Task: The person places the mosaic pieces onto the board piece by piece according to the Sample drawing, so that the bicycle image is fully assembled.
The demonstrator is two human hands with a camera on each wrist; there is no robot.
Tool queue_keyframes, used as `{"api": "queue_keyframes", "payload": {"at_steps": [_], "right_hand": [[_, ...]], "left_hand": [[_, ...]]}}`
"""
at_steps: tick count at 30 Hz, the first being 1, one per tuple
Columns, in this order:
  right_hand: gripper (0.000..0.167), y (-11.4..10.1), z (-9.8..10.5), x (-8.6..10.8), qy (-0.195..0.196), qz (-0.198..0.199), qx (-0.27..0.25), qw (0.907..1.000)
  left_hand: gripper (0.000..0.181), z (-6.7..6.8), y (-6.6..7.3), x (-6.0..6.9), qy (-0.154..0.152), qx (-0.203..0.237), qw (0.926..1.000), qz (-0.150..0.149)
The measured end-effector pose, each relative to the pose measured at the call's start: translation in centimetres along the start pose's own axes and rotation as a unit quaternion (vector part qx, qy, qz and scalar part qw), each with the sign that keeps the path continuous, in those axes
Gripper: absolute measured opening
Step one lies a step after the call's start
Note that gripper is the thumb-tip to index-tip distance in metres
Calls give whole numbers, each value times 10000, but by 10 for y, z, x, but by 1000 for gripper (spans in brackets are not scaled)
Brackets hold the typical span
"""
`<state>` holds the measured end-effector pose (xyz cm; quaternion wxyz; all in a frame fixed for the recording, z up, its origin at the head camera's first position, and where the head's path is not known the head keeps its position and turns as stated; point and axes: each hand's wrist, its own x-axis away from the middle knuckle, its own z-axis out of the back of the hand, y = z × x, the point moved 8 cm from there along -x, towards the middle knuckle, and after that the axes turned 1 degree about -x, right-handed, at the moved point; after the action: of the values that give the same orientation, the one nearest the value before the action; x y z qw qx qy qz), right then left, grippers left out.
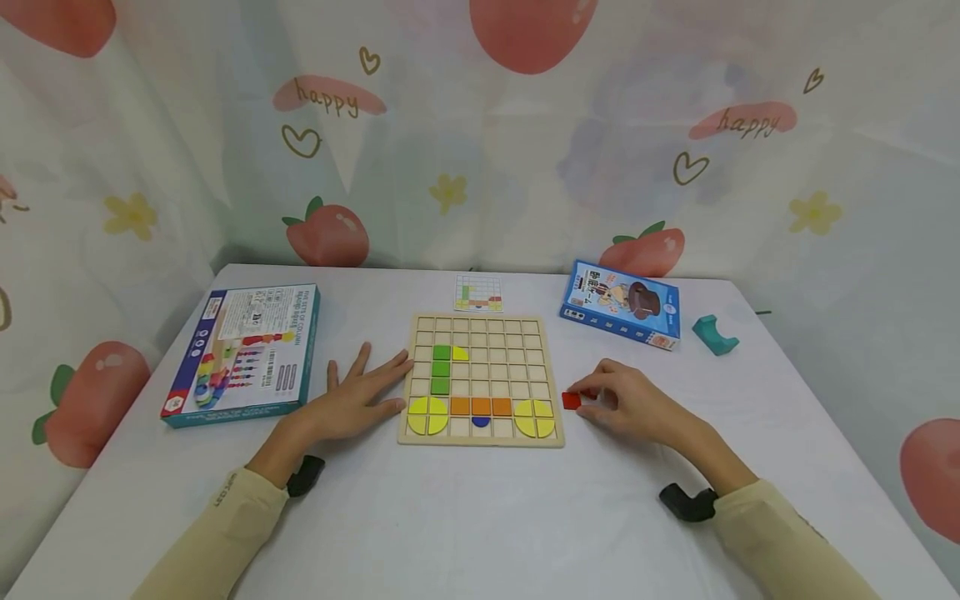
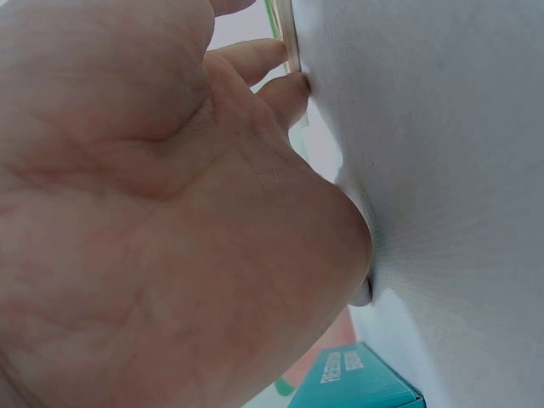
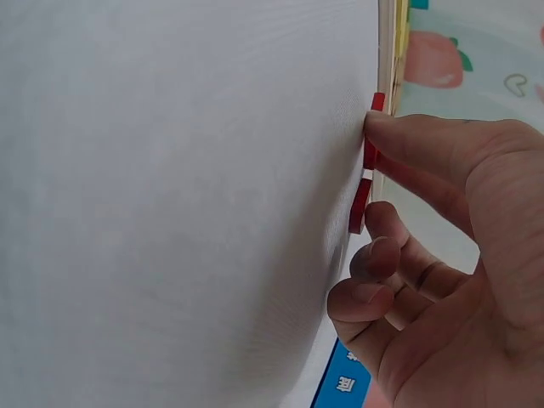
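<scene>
A wooden grid board lies mid-table, holding flat coloured pieces: green squares, a yellow corner piece, orange squares, a blue half-round and two yellow circles of quarter pieces. My left hand is spread palm down, fingertips at the board's left edge. Just right of the board, my right hand pinches a small red piece at the table surface between thumb and index finger. A second red piece lies beside it, under the curled fingers.
A pattern card lies behind the board. At the left is a large toy box; at the back right, a blue box and a teal curved piece. A printed curtain hangs behind the table.
</scene>
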<state>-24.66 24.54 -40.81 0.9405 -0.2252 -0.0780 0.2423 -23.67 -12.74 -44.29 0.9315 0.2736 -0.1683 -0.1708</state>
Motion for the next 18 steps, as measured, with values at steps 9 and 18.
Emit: {"api": "queue_keyframes", "payload": {"at_steps": [9,18], "right_hand": [[30,0,1,1,51,-78,-39,9999],[26,4,-1,0,122,-206,-15,9997]], "left_hand": [[70,0,1,-1,-3,24,10000,7],[70,0,1,-1,-21,4,10000,45]]}}
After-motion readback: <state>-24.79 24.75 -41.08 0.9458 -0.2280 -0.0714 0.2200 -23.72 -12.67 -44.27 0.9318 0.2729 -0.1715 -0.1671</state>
